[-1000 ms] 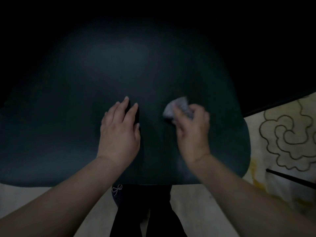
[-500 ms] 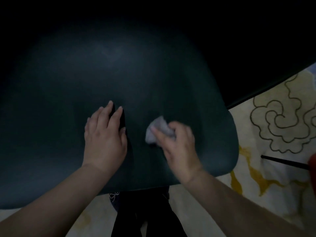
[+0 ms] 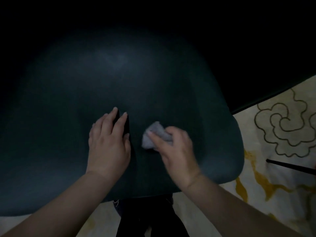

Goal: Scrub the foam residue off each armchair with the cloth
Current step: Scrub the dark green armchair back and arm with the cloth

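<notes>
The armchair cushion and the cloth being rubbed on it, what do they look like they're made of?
The armchair cushion looks like dark teal upholstery, matte with a soft sheen near the top; smooth fabric or faux leather, too dim to tell. The cloth looks like a soft pale grey rag, bunched and folded where the right hand grips it; its weave is blurred.

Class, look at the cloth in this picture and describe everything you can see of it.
The cloth is a small, pale grey piece of soft fabric, bunched into a crumpled wad rather than spread flat. The right hand grips it, fingers curled over its near side, so part of it is hidden. It is pressed against the dark teal armchair surface, a little to the right of the left hand, which does not touch it. Its edges look slightly blurred. No foam is discernible on it.
</notes>
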